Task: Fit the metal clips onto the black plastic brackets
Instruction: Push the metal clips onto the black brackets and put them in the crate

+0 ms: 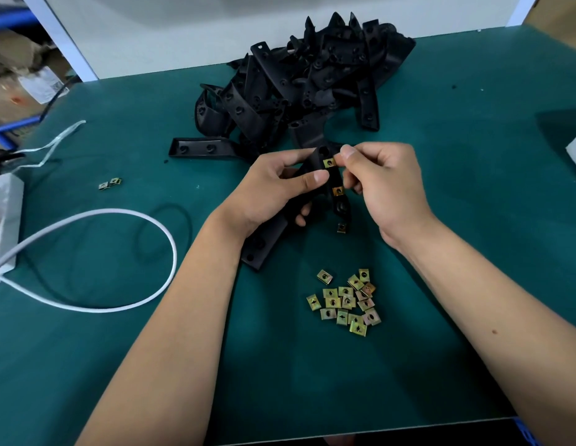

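Note:
My left hand (274,185) grips a black plastic bracket (331,178) above the green table. Two brass-coloured metal clips sit on the bracket: an upper clip (329,162) and a lower clip (338,190). My right hand (383,185) pinches the bracket's edge beside the upper clip with thumb and forefinger. Another bracket (264,249) lies on the table under my left wrist. One loose clip (342,227) lies just below the held bracket. A heap of several loose clips (346,302) lies nearer to me. A big pile of black brackets (299,82) fills the back of the table.
Two stray clips (109,183) lie at the left. A white cable (119,262) loops across the left side from a white box (3,220) at the edge. A clear plastic strip (55,144) lies behind it. A single bracket (200,149) lies left of the pile.

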The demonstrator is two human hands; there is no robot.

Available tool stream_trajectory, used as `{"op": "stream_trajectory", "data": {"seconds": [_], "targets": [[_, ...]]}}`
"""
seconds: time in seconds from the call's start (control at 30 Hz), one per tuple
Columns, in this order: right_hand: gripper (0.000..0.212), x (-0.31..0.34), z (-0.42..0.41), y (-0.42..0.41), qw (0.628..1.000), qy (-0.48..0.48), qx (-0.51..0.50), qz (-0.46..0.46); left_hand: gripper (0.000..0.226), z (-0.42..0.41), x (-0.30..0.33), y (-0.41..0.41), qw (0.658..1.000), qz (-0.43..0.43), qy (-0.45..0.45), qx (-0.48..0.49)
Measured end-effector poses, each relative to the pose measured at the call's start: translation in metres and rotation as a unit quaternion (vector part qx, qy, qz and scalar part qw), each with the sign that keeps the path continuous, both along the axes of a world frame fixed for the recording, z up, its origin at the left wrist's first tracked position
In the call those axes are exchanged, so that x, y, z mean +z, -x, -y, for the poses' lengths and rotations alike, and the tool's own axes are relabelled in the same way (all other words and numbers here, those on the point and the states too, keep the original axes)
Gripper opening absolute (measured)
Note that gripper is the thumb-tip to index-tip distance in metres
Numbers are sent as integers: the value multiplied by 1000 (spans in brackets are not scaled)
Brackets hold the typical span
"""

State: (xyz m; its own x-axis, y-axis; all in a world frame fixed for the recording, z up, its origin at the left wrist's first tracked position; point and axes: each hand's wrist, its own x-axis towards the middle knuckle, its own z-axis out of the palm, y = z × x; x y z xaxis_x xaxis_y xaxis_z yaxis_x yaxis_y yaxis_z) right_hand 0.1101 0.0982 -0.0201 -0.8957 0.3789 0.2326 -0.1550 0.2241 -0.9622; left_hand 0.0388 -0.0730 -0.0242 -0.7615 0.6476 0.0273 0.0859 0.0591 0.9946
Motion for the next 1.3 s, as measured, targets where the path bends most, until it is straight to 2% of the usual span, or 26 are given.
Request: {"op": "stream_trajectory", "data": {"seconds": [0.27, 0.47, 0.6, 0.63, 0.73, 0.8, 0.97, 1.1, 1.3], "targets": [[39, -3, 5, -1, 1000, 22, -1, -4, 34, -2, 1, -1, 1000, -11, 5, 11], [29, -5, 7, -1, 999, 35, -18, 22, 31, -10, -3, -2, 998, -20, 16, 58], [25, 5, -1, 1, 998, 50, 9, 40, 26, -14, -2, -3, 994, 16, -13, 105], [24, 7, -3, 1, 999, 33, 8, 37, 25, -14, -2, -3, 993, 26, -23, 112], [12, 6, -1, -2, 993, -115, -21, 20, 21, -13, -2, -3, 989, 40, -49, 135], [13, 4, 3, -3, 983, -180, -29, 14, 15, -11, -1, -3, 984, 48, -76, 154], [13, 0, 5, -2, 980, -196, -13, 15, 6, -11, -2, -2, 976, 51, -126, 172], [14, -3, 10, -1, 968, -249, 10, 7, 19, -9, -4, -1, 974, 24, -148, 169], [20, -6, 13, 0, 957, -289, 1, -8, 18, -6, -4, -2, 973, 39, -162, 159]]}}
